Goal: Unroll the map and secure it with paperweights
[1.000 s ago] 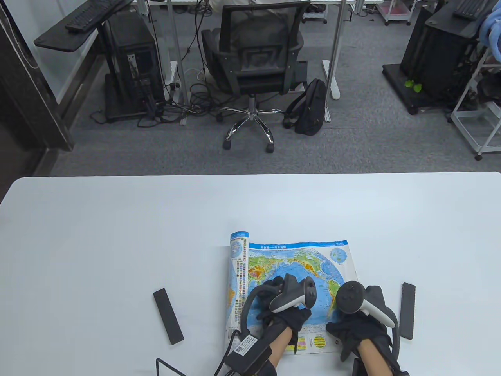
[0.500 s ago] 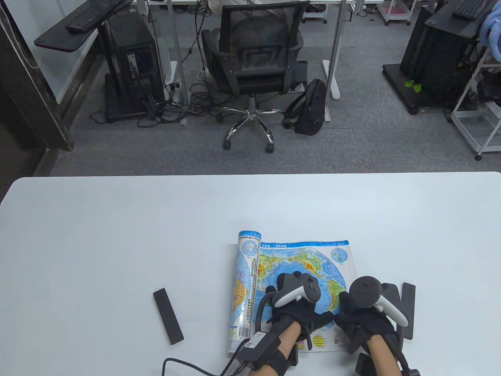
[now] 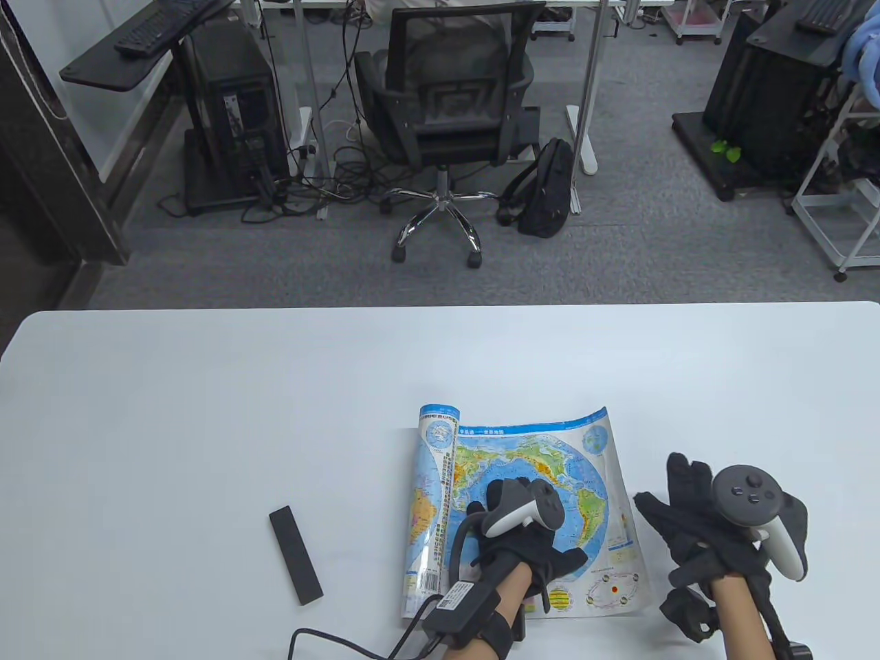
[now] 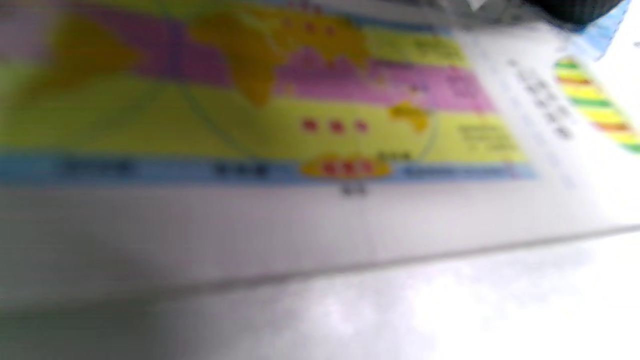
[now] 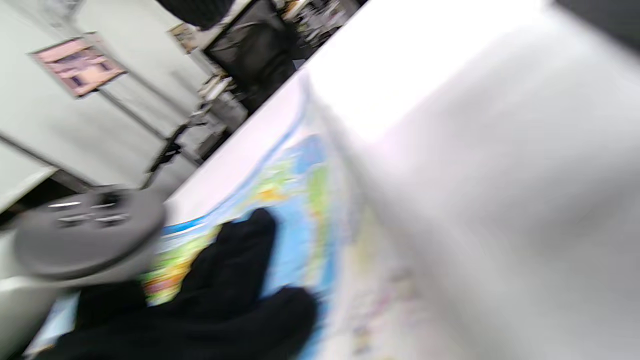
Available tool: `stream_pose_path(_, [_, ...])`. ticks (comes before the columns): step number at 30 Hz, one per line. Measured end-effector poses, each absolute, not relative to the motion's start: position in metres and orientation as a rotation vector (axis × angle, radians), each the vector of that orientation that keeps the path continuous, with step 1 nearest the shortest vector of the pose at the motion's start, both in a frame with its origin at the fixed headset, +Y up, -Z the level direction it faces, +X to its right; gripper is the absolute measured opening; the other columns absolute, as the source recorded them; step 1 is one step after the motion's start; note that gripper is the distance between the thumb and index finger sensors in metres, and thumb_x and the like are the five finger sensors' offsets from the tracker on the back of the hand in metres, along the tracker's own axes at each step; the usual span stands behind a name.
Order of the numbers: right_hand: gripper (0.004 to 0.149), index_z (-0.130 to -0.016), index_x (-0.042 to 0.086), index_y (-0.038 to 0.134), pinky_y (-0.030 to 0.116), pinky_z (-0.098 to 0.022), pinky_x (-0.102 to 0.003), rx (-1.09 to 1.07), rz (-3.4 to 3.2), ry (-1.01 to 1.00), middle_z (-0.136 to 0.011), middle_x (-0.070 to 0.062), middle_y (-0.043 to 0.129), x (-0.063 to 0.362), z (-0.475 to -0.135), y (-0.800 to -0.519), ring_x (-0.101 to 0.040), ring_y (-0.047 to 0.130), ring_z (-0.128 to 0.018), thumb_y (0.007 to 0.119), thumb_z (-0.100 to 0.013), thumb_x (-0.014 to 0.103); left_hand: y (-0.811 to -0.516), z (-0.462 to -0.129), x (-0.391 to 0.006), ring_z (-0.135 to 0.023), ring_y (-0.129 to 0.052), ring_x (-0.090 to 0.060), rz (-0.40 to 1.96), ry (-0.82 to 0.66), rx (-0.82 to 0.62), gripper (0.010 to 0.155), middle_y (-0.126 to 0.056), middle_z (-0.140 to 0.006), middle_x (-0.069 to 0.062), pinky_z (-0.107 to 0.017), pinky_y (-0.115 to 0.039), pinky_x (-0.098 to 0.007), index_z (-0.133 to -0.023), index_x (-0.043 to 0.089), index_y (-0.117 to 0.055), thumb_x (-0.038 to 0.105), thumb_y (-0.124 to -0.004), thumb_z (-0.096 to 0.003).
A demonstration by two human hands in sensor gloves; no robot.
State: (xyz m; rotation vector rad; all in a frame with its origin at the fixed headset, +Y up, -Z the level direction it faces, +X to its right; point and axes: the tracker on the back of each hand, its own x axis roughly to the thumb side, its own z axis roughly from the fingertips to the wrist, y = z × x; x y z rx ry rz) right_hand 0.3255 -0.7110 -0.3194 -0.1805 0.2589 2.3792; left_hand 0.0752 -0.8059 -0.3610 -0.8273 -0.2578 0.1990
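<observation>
The colourful world map [image 3: 543, 467] lies partly unrolled near the table's front edge, its left part still a roll [image 3: 433, 481]. My left hand [image 3: 529, 543] presses flat on the map's middle. My right hand [image 3: 687, 522] is off the map, just to its right, fingers spread over the spot where the right black paperweight lay; that bar is hidden under it. The other black paperweight [image 3: 295, 555] lies on the table left of the map. The left wrist view shows the blurred map [image 4: 250, 100] close up. The right wrist view shows the map [image 5: 295, 200] and my left hand [image 5: 225, 290].
The white table [image 3: 206, 412] stretches wide to the left and back. Beyond its far edge stand an office chair [image 3: 447, 103], a backpack [image 3: 550, 185] and desks on grey carpet.
My right hand has left the map and moved right over the right paperweight. The map's freed right edge has curled up. The roll crept right earlier; my left hand stays pressing.
</observation>
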Motion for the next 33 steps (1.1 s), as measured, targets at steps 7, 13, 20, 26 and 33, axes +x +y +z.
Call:
stream_pose_path(7, [0.079, -0.098, 0.015, 0.000, -0.002, -0.053, -0.071, -0.501, 2.496, 0.621, -0.095, -0.032, -0.020, 0.349, -0.324, -0.765, -0.058, -0.011, -0.084, 0.066, -0.060, 0.037, -0.806, -0.361, 0.076, -0.080, 0.035, -0.037, 0.198, -0.259, -0.817, 0.087, 0.039, -0.092, -0.001, -0.049, 0.010, -0.066, -0.092, 0.047, 0.022, 0.083, -0.042, -0.0457])
stream_pose_path(13, [0.066, -0.105, 0.009, 0.028, 0.004, -0.057, -0.071, -0.541, 2.536, 0.566, -0.102, -0.028, -0.006, 0.348, -0.325, -0.767, -0.057, 0.000, -0.089, 0.070, -0.057, 0.028, -0.807, -0.362, 0.076, -0.080, 0.035, -0.037, 0.197, -0.260, -0.814, 0.087, 0.039, -0.092, -0.002, -0.049, 0.010, -0.066, -0.092, 0.046, 0.022, 0.083, -0.042, -0.0458])
stream_pose_path(20, [0.051, -0.101, 0.015, 0.055, 0.037, -0.065, -0.067, -0.649, 2.759, 0.409, -0.109, -0.028, 0.026, 0.343, -0.325, -0.755, -0.052, 0.040, -0.093, 0.073, -0.054, 0.015, -0.807, -0.362, 0.076, -0.080, 0.034, -0.037, 0.195, -0.258, -0.811, 0.087, 0.039, -0.092, -0.001, -0.049, 0.009, -0.066, -0.092, 0.047, 0.021, 0.083, -0.042, -0.0456])
stream_pose_path(26, [0.050, -0.097, 0.021, 0.062, 0.063, -0.063, -0.058, -0.704, 2.854, 0.307, -0.108, -0.028, 0.040, 0.339, -0.324, -0.753, -0.047, 0.055, -0.089, 0.076, -0.051, 0.010, -0.807, -0.362, 0.076, -0.081, 0.034, -0.037, 0.193, -0.257, -0.807, 0.087, 0.038, -0.092, -0.001, -0.050, 0.009, -0.066, -0.092, 0.047, 0.021, 0.083, -0.042, -0.0455])
stream_pose_path(33, [0.049, -0.095, 0.021, 0.067, 0.069, -0.055, -0.059, -0.653, 2.706, 0.206, -0.103, -0.033, 0.047, 0.345, -0.320, -0.744, -0.048, 0.063, -0.081, 0.078, -0.047, 0.012, -0.807, -0.362, 0.076, -0.081, 0.033, -0.037, 0.188, -0.256, -0.803, 0.086, 0.038, -0.093, -0.002, -0.050, 0.008, -0.066, -0.093, 0.046, 0.020, 0.083, -0.042, -0.0455])
